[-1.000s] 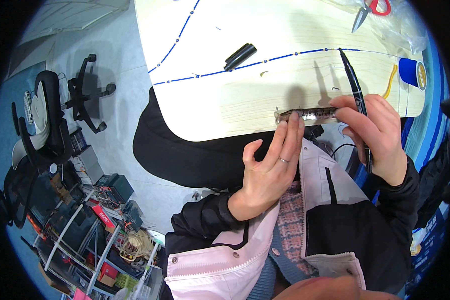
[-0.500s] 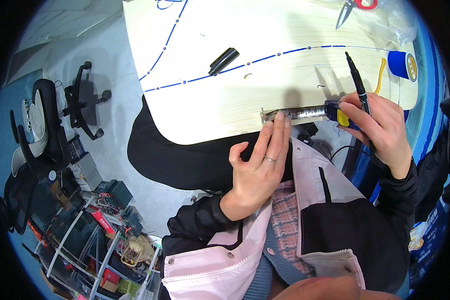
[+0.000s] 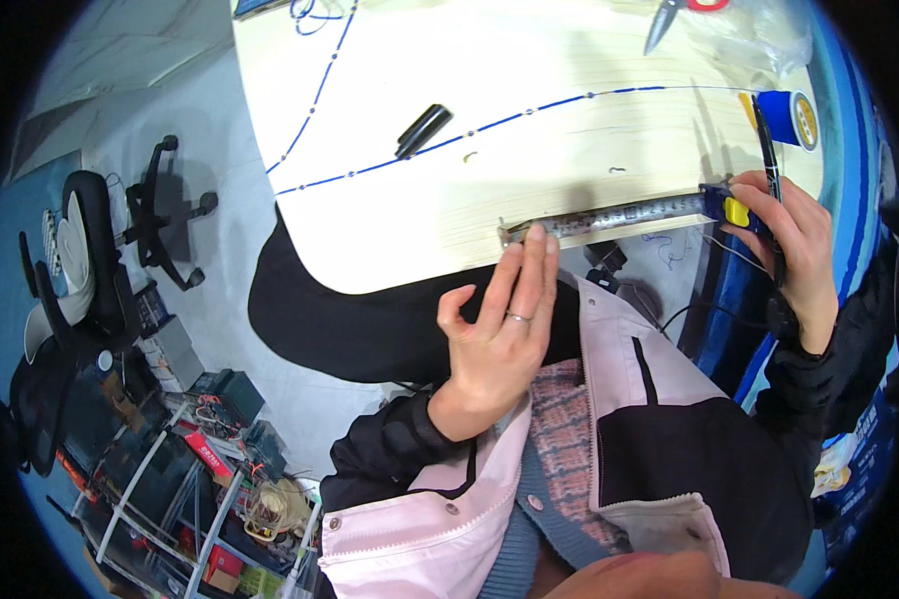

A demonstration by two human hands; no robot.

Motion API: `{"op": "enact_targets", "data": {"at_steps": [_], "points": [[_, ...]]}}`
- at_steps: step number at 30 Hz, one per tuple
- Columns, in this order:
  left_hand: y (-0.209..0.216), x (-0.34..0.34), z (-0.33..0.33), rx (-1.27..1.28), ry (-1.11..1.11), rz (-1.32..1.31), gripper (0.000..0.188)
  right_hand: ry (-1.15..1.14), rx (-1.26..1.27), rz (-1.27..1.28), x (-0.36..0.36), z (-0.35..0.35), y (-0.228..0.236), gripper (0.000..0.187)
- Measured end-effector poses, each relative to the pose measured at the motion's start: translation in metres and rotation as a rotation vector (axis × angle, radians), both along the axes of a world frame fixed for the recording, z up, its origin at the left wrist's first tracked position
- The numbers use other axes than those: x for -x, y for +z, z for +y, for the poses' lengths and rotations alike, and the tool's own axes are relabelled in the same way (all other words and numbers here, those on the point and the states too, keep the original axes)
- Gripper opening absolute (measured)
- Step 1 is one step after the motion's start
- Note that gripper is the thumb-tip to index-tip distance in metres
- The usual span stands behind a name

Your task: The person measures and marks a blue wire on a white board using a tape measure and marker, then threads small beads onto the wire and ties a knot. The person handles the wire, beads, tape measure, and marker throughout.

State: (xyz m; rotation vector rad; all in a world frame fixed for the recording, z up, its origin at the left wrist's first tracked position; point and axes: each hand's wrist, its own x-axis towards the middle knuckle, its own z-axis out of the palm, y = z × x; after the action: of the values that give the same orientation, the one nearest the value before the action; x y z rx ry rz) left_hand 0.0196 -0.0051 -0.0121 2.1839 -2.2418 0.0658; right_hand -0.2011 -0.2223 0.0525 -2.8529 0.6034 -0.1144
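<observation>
Farther right now, our right hand (image 3: 794, 228) grips case (image 3: 712, 203) and pen (image 3: 767, 145); our left hand (image 3: 494, 344), loosely open, presses the number-printed tape (image 3: 629, 213) beneath its fingertips (image 3: 536, 234).

bright glare on tabletop (image 3: 390, 220), soft shadows, curved dark edges
</observation>
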Motion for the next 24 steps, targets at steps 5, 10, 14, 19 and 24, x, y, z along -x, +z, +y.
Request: {"op": "enact_targets", "data": {"at_steps": [5,10,14,19,24], "points": [[0.002,0.001,-0.002,-0.004,0.104,0.203,0.043,-0.071,0.004,0.031,0.016,-0.005,0.005,0.034],[-0.001,0.005,-0.002,0.066,0.123,0.155,0.038,-0.117,0.035,0.039,0.032,-0.011,0.006,0.033],[-0.005,0.004,-0.003,0.12,0.079,0.103,0.038,-0.142,0.089,0.035,0.046,-0.016,0.004,0.03],[-0.002,0.007,-0.003,0.077,0.059,0.149,0.062,-0.163,0.113,0.054,0.056,-0.021,0.004,0.031],[0.004,0.006,-0.002,0.024,0.101,0.138,0.046,-0.127,0.192,0.089,0.051,-0.016,0.004,0.027]]}}
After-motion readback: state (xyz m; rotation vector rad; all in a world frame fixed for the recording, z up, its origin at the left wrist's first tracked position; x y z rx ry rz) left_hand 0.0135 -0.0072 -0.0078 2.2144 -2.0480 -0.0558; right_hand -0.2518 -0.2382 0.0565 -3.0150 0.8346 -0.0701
